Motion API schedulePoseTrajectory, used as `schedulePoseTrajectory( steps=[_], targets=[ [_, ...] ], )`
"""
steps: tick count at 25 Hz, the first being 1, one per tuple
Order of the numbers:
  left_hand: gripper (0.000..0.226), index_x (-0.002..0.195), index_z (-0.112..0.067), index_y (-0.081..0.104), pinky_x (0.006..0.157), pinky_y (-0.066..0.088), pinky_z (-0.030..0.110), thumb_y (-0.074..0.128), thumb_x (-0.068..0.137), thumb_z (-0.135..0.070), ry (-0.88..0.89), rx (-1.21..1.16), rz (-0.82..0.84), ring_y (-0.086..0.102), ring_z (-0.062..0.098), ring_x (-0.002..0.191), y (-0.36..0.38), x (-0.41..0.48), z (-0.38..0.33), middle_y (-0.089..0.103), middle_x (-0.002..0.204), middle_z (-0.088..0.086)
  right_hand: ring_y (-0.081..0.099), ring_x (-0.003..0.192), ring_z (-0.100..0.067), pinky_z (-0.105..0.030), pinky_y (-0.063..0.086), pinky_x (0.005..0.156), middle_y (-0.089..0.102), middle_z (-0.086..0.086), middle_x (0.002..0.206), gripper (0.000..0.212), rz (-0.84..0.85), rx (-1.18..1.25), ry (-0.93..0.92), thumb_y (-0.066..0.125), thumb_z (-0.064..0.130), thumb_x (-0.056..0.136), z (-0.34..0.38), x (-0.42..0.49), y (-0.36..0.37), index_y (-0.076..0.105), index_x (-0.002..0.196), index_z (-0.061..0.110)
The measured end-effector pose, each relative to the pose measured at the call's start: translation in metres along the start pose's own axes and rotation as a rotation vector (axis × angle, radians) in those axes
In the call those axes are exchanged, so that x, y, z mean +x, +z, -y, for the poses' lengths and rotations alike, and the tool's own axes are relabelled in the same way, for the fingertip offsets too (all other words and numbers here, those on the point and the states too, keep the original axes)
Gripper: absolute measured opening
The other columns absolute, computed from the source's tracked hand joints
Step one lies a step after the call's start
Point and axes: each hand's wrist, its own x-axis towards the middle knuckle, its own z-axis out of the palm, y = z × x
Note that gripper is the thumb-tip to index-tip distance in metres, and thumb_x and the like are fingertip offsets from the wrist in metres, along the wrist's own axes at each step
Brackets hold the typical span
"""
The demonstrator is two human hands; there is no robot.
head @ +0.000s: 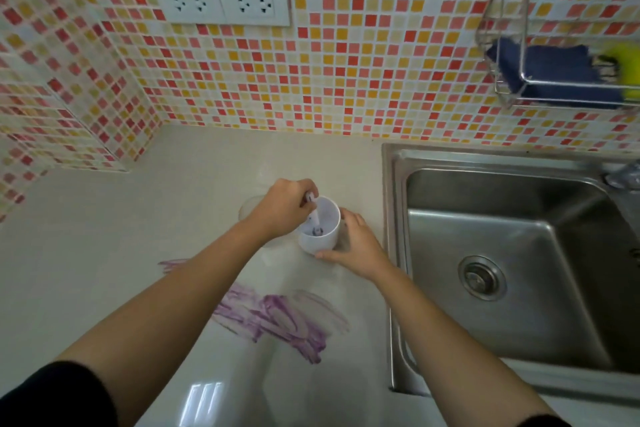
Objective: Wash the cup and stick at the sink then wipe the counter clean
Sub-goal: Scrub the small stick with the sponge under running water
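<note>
Mosaic tile wall (346, 62) in red, orange, pink and cream fills the upper half of the view and turns a corner at far left. Pale, glossy tabletop (121, 236) runs below it. Stainless sink (519, 288) set into the tabletop at right; basin appears dry, drain strainer (482, 277) visible near the basin floor centre, part of a tap just in view at the right edge. Purple smear (273, 317) spread across the tabletop near the front edge, left of the sink rim, with a fainter streak further left. Wire rack (512, 80) hangs on the wall above the sink, holding a dark blue cloth (554, 71) and a yellow-green sponge (628, 66) at its right end. Double white socket plate (220, 2) on the wall, upper left of centre. White cup (320, 232) stands on the tabletop, tilted slightly toward the camera, between the two hands and near the sink's left rim; purple residue at its bottom. Right hand (356, 246) curled against the cup's right side and base, thumb in front, steadying it. Left hand (282, 206) clenched around the top of the stick (314, 217), just above the cup's left rim. Stick is white, stands in the cup with its lower end in the residue. Both forearms bare; dark sleeve at lower left.
</note>
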Motion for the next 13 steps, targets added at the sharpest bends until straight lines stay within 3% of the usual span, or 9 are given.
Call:
schedulePoseTrajectory(
  steps=[3, 7, 13],
  targets=[
    [0.017, 0.102, -0.006, 0.065, 0.070, 0.044, 0.029, 0.057, 0.088, -0.011, 0.039, 0.010, 0.016, 0.061, 0.030, 0.080, 0.009, 0.002, 0.010, 0.070, 0.085, 0.014, 0.047, 0.112, -0.009, -0.023, 0.039, 0.087, 0.050, 0.003, 0.126, 0.087, -0.029, 0.069, 0.002, 0.083, 0.043, 0.058, 0.005, -0.001, 0.006, 0.039, 0.132, 0.025],
    [0.016, 0.101, -0.008, 0.066, 0.071, 0.046, 0.029, 0.056, 0.089, -0.011, 0.074, -0.022, 0.050, 0.058, 0.023, 0.074, 0.012, 0.003, 0.014, 0.069, 0.085, 0.013, 0.050, 0.112, -0.009, -0.025, 0.043, 0.090, 0.053, 0.004, 0.127, 0.083, -0.030, 0.106, 0.001, 0.079, 0.044, 0.063, 0.004, 0.000, 0.009, 0.039, 0.133, 0.025],
    [0.020, 0.103, -0.008, 0.063, 0.078, 0.050, 0.035, 0.056, 0.084, -0.009, 0.131, 0.074, 0.196, 0.060, 0.030, 0.092, 0.017, 0.008, 0.007, 0.071, 0.096, 0.012, 0.049, 0.113, -0.010, -0.023, 0.041, 0.090, 0.051, 0.003, 0.126, 0.079, -0.020, 0.096, -0.009, 0.079, 0.040, 0.068, 0.003, 0.000, 0.011, 0.037, 0.134, 0.023]
  ],
)
